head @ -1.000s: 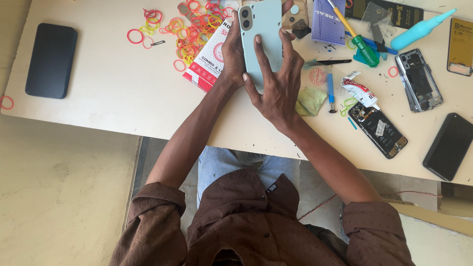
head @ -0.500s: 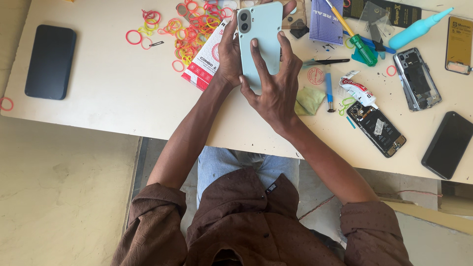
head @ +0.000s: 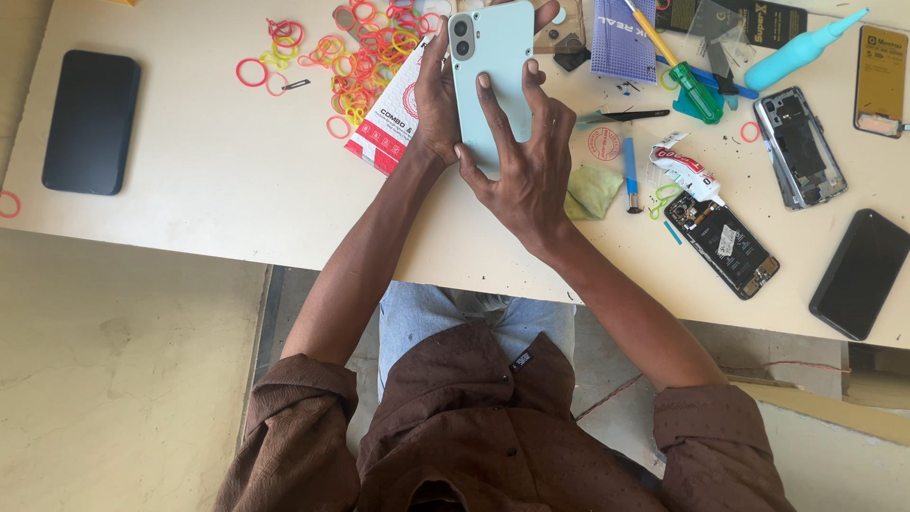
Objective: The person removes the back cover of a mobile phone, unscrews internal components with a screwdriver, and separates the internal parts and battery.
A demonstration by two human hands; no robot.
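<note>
The pale green phone (head: 493, 81), its back cover seemingly already seated, is being held above the table (head: 237, 180) by the cupped left hand (head: 438, 104) and pressed by the right hand's (head: 526, 166) spread fingers, while opened phones (head: 722, 242) are lying unfinished nearby.

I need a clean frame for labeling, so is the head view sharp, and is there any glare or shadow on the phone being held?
Head view: sharp, evenly lit; pale green phone shows no glare; soft shadows only beneath the right hand and left hand; table edges bow slightly.
</note>
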